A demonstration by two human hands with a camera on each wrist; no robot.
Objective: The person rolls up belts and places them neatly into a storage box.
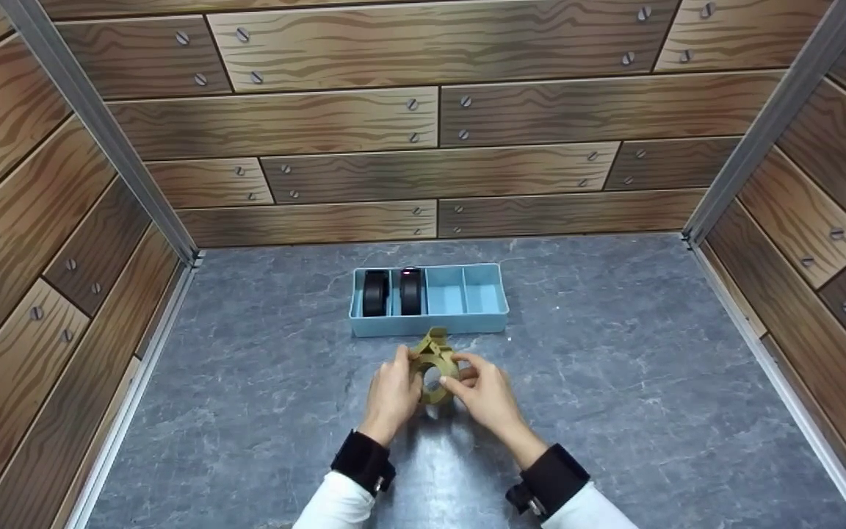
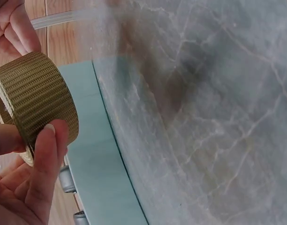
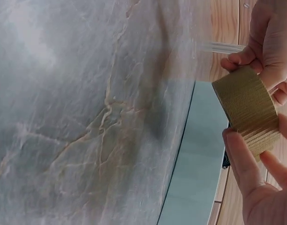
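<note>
A rolled khaki webbing belt (image 1: 435, 397) is held upright just in front of the blue box, its round hole facing up toward the head camera. A folded piece of it (image 1: 436, 339) sticks out at the far side. My left hand (image 1: 391, 389) grips the roll from the left, and my right hand (image 1: 490, 395) pinches it from the right with thumb and fingers. In the left wrist view, the ribbed outer face of the belt (image 2: 40, 93) lies between both hands. The right wrist view shows the belt (image 3: 246, 105) with fingers at either end.
Behind the hands stands a light blue divided box (image 1: 430, 325). Its two left compartments hold black rolls (image 1: 375, 294), one in each. The grey marbled tabletop (image 1: 261, 382) is bounded by wood-patterned walls (image 1: 423, 173) at the back and sides.
</note>
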